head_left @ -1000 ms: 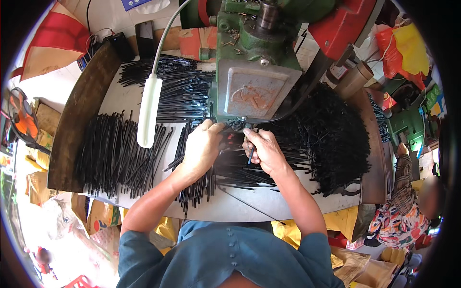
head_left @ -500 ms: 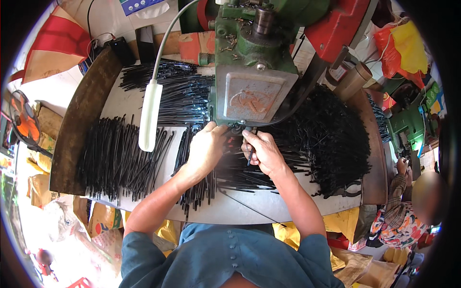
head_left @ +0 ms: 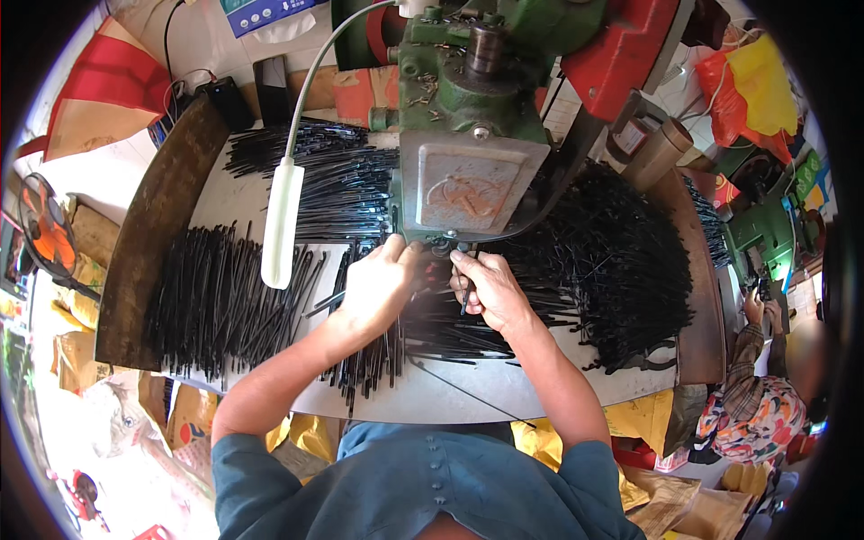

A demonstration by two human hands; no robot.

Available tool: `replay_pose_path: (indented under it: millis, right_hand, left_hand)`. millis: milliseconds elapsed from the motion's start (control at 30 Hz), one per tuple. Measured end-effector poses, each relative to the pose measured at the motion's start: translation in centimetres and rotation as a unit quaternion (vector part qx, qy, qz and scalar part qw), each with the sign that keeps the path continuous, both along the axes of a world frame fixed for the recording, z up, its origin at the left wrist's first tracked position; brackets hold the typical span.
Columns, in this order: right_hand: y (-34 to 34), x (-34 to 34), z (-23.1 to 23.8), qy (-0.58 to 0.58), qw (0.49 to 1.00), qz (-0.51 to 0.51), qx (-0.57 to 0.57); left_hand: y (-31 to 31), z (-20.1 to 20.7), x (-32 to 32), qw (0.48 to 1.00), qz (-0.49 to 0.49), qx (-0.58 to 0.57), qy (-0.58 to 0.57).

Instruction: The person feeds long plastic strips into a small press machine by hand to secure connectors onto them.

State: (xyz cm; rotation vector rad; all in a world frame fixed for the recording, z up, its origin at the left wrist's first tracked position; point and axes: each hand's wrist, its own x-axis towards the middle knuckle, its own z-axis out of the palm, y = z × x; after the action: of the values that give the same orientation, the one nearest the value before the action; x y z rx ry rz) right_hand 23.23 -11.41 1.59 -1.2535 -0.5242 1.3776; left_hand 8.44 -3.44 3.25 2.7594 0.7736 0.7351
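Under the head of a green machine (head_left: 472, 184), my two hands work close together. My left hand (head_left: 380, 281) is closed at the machine's lower left, its fingertips pinched; what they hold is hidden. A thin black strip end pokes out beside that wrist, and I cannot tell whether the hand grips it. Just across, my right hand (head_left: 493, 288) pinches a short length of thin black strip (head_left: 466, 299) that points down from its fingers. Dense rows of black strips lie around both hands: a pile at the left (head_left: 220, 301), another behind the left hand (head_left: 337, 193), and a large heap at the right (head_left: 630, 261).
A white lamp (head_left: 283, 225) on a bent neck hangs left of the machine. Curved brown walls (head_left: 148, 243) edge the pale table (head_left: 450, 391). An orange-bladed fan (head_left: 49, 225) stands far left. At the far right a co-worker (head_left: 756, 405) sits by another green machine.
My left hand has shifted slightly, its elbow moving outward to the left; a black strip end now shows beside its wrist. My right hand stays nearly in place, still pinching its strip.
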Motion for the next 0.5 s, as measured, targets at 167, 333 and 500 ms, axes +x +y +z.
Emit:
replay_pose_path:
  millis: [167,333,500]
  right_hand:
    - [0.0,-0.1,0.5,-0.026,1.0,-0.003,-0.014]
    - [0.2,-1.9,0.8,-0.007,1.0,0.021,0.009]
    - [-0.5,-2.0,1.5,0.037,0.996,0.057,0.05]
  left_hand:
    - [2.3,1.8,-3.0,0.877,0.012,-0.475,0.074]
    - [-1.2,2.1,-3.2,0.707,-0.011,-0.707,0.004]
    - [-2.2,2.2,-3.0,0.69,-0.018,-0.722,-0.045]
